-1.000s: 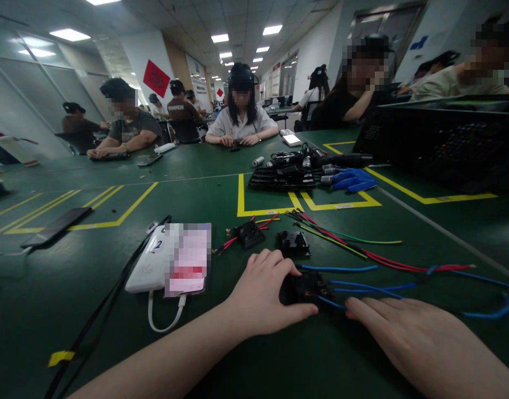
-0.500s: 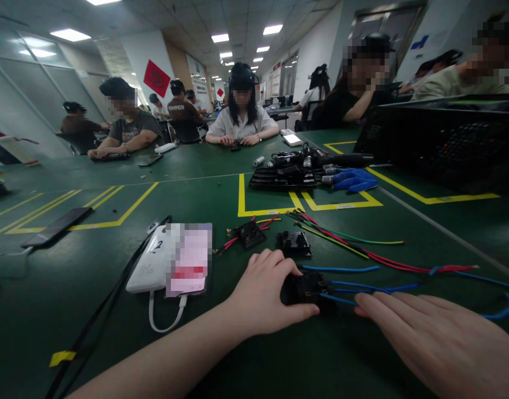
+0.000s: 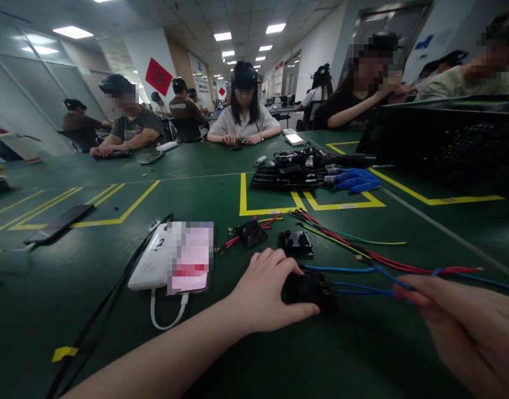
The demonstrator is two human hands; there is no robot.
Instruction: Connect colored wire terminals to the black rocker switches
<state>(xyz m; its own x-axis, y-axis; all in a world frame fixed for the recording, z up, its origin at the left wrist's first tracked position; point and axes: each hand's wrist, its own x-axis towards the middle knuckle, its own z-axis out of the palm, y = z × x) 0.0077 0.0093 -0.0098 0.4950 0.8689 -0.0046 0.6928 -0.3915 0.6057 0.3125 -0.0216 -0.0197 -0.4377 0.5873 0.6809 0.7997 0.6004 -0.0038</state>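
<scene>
My left hand [image 3: 269, 293] is closed around a black plastic terminal block [image 3: 312, 289], thumb at its near side and fingers at the far side, keeping it on the table. Blue wires [image 3: 354, 288] run out of the block's right side. In a pinch, my right hand [image 3: 449, 321] holds a blue wire [image 3: 383, 272], whose brass-coloured end [image 3: 358, 257] points up and left, apart from the block. Another blue wire [image 3: 341, 270] lies just behind the block. Beyond my left hand sit a black plastic piece [image 3: 296, 242] and a second one [image 3: 252, 233] with red and yellow wires.
Red, green and yellow wires [image 3: 354, 244] lie behind my right hand. To the left are a white power bank [image 3: 152, 257] and a phone [image 3: 192, 257], joined by a white cable. Black parts and a blue glove [image 3: 356, 180] stand farther back. A person [image 3: 244, 122] sits opposite.
My right hand has moved right and now lifts one blue wire, its end free of the black block. My left hand has stayed on the block.
</scene>
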